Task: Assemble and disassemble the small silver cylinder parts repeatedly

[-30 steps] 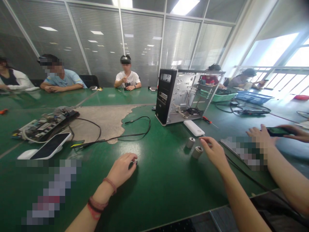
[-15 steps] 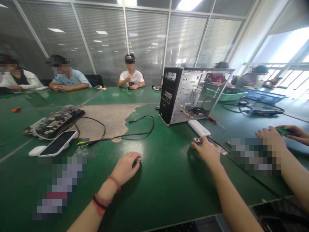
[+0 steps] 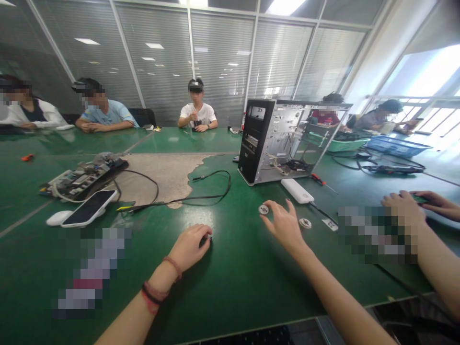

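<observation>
My right hand [image 3: 285, 225] is over the green table, thumb and index finger at the edges of a small pale round disc [image 3: 263, 210] with dark marks; its other fingers are raised. A similar disc [image 3: 305, 223] lies on the table just right of that hand. To the left, my left hand [image 3: 192, 247] rests low over the table with its fingers curled and thumb meeting the fingertips. Whatever it may pinch is too small to make out. A white power bank [image 3: 297, 191] with a black cable lies beyond the right hand.
An open computer case [image 3: 257, 143] stands beyond my hands. At left are a circuit-board assembly [image 3: 84, 177], a phone [image 3: 89, 208] and a black cable [image 3: 212, 197]. A screwdriver [image 3: 319, 180] lies beside the case. A co-worker's hands [image 3: 404, 208] are close on the right.
My right hand has moved left with the round disc at its fingertips. The second disc now shows on the table beside it. My left hand stays almost in place.
</observation>
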Tool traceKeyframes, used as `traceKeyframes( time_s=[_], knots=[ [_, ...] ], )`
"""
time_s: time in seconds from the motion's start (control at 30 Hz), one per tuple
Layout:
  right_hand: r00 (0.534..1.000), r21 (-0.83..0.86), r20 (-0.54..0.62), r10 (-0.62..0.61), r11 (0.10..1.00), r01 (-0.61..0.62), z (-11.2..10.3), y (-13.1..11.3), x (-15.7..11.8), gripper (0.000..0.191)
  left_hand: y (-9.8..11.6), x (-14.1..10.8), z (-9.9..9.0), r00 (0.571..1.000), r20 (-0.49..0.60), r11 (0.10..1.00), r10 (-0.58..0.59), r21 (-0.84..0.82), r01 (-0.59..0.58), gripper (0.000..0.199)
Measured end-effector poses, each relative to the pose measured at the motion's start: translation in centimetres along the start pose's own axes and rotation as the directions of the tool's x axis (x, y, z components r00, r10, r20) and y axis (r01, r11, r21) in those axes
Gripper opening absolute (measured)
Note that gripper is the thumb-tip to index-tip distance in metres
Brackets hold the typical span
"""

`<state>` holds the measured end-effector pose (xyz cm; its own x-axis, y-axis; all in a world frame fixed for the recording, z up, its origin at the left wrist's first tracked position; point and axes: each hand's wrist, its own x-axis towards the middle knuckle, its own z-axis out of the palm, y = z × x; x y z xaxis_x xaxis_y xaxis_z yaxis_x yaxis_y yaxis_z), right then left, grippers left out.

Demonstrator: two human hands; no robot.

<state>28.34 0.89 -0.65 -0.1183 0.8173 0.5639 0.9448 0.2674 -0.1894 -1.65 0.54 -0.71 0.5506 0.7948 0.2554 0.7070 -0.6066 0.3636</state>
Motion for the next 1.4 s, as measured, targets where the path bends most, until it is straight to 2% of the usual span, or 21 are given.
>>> traceKeyframes(
  time_s=[0.13,0.27,0.37,0.57,0.7,0.93,1.2,1.4],
  knots=[
    [0.987,0.272,0.078,-0.141,0.955,0.115,0.4,-3.8,1.0,0.026,0.0,0.0,0.1,1.000,0.000,1.000,-0.001,-0.007,0.001,0.015],
    [0.958,0.547,0.171,-0.231,0.831,0.103,2.2,-7.0,0.5,0.030,0.0,-0.1,0.1,1.000,-0.006,0.999,-0.022,-0.042,0.022,0.016],
    [0.942,0.649,0.211,-0.260,0.758,0.063,3.5,-8.2,-0.6,0.031,0.2,-0.1,0.0,1.000,0.018,0.996,-0.015,-0.091,0.017,0.018],
    [0.923,0.733,0.269,-0.275,0.681,-0.011,4.0,-8.4,-1.6,0.032,1.0,0.0,-0.1,0.997,0.062,0.988,0.048,-0.149,-0.039,0.019],
    [0.930,0.787,0.259,-0.261,0.616,-0.046,4.0,-8.5,-1.8,0.045,1.2,0.0,-0.2,0.996,0.060,0.987,0.060,-0.151,-0.050,0.020],
    [0.934,0.816,0.252,-0.254,0.575,-0.064,4.3,-8.4,-2.1,0.057,1.2,0.0,-0.2,0.998,0.044,0.984,0.049,-0.173,-0.041,0.025],
    [0.953,0.814,0.181,-0.242,0.581,-0.007,4.6,-8.4,-2.4,0.047,1.7,0.3,0.5,0.998,0.065,0.955,-0.025,-0.292,0.043,0.022],
    [0.961,0.796,0.167,-0.221,0.605,0.001,4.5,-8.8,-2.6,0.038,2.0,0.1,0.0,0.996,0.069,0.929,-0.049,-0.363,0.071,0.019]
  ],
)
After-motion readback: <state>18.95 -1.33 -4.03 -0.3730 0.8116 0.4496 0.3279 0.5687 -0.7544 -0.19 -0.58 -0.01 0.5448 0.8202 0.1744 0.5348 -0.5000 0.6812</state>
